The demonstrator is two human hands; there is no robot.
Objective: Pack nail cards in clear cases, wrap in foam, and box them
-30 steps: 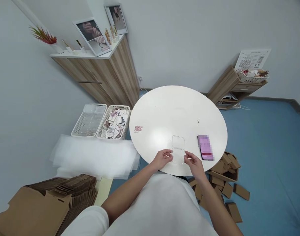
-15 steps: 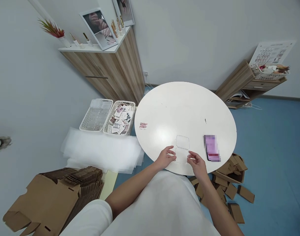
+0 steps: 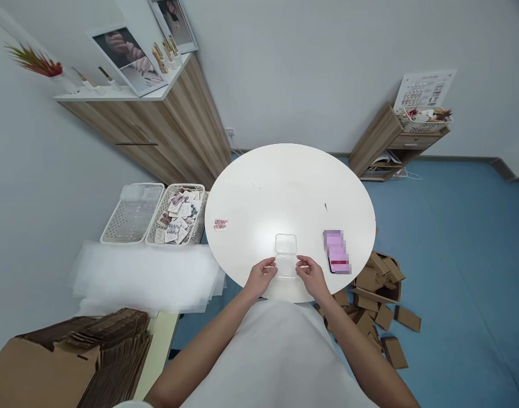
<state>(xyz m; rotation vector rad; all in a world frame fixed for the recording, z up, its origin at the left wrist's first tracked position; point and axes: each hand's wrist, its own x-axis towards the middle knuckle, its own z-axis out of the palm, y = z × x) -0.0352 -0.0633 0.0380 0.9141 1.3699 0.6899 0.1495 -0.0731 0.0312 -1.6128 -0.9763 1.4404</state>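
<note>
Head view: two bare hands at an open clear plastic case on a round white table.

The left hand [image 3: 262, 273] and right hand [image 3: 311, 275] pinch opposite sides of the clear hinged case [image 3: 286, 256], which lies open at the table's [image 3: 285, 181] near edge. A purple phone [image 3: 337, 251] rests near the right edge; a small card of pink press-on nails [image 3: 220, 224] sits at the left edge. Beside the table stand two white baskets [image 3: 134, 214], white foam sheets [image 3: 144, 277] and flattened cardboard boxes [image 3: 72, 357].
</note>
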